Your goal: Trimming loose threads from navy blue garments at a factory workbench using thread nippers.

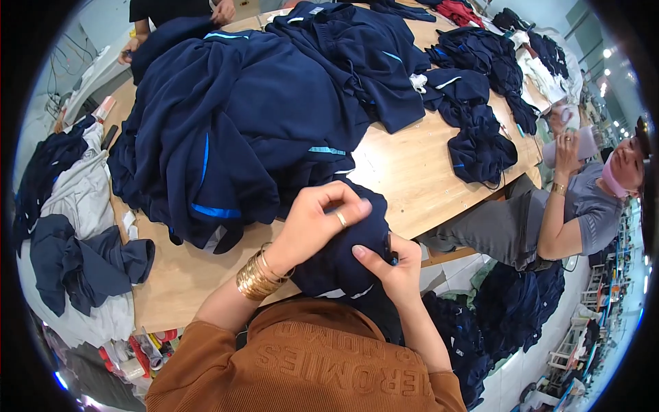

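Note:
A navy garment (341, 256) is gathered in front of me at the table's near edge, partly hanging over it. Above its cloth, my left hand (321, 218) has its thumb and forefinger brought together in a pinch; whatever is between them is too small to make out. My right hand (401, 270) grips the garment's right side, thumb laid along the cloth and fingers curled. A small dark thing with a bluish spot shows beside those curled fingers, too little of it to name. Just beyond lies a big heap of navy garments (240, 117) with blue trim.
More navy clothes (480, 130) lie on the wooden table (405, 175). At left, grey and white cloth (79, 185) is piled. One person (178, 14) handles cloth at the far side; another person (570, 213) sits at right. Dark clothes (515, 302) heap low at right.

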A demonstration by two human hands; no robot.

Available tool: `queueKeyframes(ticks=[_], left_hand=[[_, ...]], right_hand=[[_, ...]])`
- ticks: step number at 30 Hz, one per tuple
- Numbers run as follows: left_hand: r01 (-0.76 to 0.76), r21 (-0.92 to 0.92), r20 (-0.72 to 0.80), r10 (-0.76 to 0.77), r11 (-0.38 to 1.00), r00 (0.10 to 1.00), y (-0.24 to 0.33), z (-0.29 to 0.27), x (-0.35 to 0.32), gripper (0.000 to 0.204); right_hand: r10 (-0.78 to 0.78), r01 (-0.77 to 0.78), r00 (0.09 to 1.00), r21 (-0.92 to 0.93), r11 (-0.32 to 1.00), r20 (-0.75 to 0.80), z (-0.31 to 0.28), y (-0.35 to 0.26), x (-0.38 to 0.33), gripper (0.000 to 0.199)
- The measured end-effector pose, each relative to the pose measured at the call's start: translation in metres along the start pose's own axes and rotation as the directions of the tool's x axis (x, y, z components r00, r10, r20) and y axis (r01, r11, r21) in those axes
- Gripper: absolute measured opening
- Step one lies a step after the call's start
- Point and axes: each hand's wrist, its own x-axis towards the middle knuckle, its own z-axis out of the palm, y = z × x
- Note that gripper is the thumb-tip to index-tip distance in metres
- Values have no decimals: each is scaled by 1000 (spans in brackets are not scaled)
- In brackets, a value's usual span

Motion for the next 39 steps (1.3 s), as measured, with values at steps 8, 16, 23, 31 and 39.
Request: queueKeyframes(ticks=[8,16,23,31,39], left_hand=[[-60,-3,-23,59,998,998,-61,-15,24,31],[234,-317,507,-44,919,861,-51,2,31,37],[95,-335,384,44,938,922,14,-38,15,32],[-263,100,416,199,960,887,68,-38,26,35],[34,-203,612,100,978,784,40,-50,29,59]], right_hand=[[311,-151,936,614,774,-163,-47,4,-13,65],[-34,138,989,800,584,-146,-81,-44,22,50],[-192,325,933,480,815,-305,-124,-57,40,30],[-12,13,997,21,1000,-78,-55,-54,67,27],[145,-144,986,-25,989,82,-56,-68,56,24]])
